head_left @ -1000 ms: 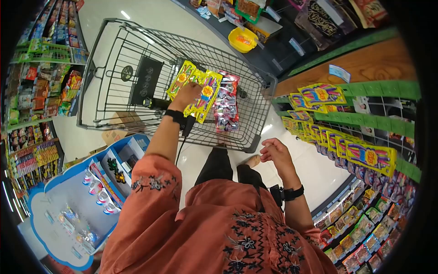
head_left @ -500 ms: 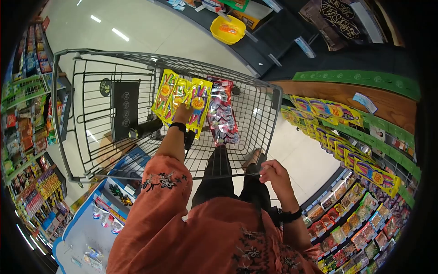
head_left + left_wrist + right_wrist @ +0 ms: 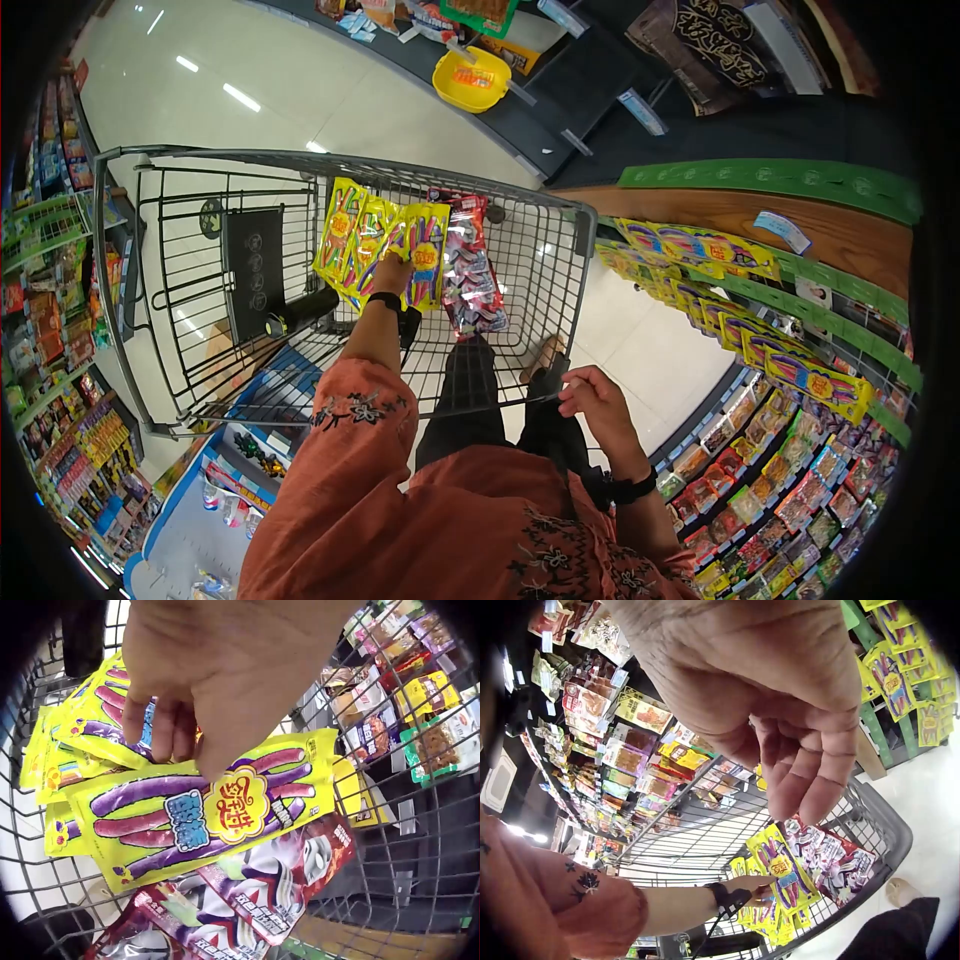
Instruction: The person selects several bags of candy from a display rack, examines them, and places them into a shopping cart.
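Observation:
Inside the grey wire shopping cart, my left hand (image 3: pixel 392 274) is over several yellow candy bags. Its thumb and curled fingers (image 3: pixel 184 735) pinch at the upper edge of the front yellow candy bag (image 3: pixel 428 240), which has purple and red sticks printed on it. More yellow bags (image 3: pixel 112 709) overlap beside and under it. Red and silver packets (image 3: pixel 470 275) lie against the front bag's other side, partly under it in the left wrist view. Outside the cart, my right hand (image 3: pixel 597 402) hangs near its corner, fingers loosely bent, holding nothing.
A rack of hanging yellow candy bags (image 3: pixel 810 375) stands at the right, above rows of small packets (image 3: pixel 790 470). A dark shelf with a yellow basket (image 3: pixel 470 82) is beyond the cart. At lower left stands a blue and white display (image 3: pixel 190 530).
The cart has shifted left and lower in the head view. My left hand stays among the yellow bags, which now lie more spread out side by side. The right hand remains outside the cart.

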Action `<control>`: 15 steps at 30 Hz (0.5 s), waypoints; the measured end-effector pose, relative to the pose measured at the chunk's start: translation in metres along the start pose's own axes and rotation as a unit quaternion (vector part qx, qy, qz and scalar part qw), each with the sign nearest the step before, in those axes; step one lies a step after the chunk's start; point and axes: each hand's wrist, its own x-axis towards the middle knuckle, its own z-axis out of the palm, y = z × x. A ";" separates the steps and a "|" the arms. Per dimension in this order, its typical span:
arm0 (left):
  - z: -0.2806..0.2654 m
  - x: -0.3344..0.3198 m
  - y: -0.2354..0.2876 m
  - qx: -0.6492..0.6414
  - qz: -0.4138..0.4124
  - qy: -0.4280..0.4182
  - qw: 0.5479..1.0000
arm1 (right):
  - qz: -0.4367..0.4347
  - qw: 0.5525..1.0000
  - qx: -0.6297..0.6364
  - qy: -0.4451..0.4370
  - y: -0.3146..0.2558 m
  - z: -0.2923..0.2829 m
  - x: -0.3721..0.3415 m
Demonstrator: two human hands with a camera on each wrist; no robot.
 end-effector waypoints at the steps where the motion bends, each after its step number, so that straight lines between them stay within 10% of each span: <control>1: -0.001 -0.002 0.003 0.013 0.014 -0.015 1.000 | -0.003 1.000 0.002 -0.003 -0.001 -0.001 -0.002; 11: -0.086 -0.092 0.091 0.053 0.176 -0.091 0.979 | -0.094 0.993 0.004 -0.066 -0.024 -0.008 -0.024; 15: -0.142 -0.179 0.125 -0.178 0.198 -0.121 0.956 | -0.177 0.977 0.028 -0.118 -0.044 -0.019 -0.035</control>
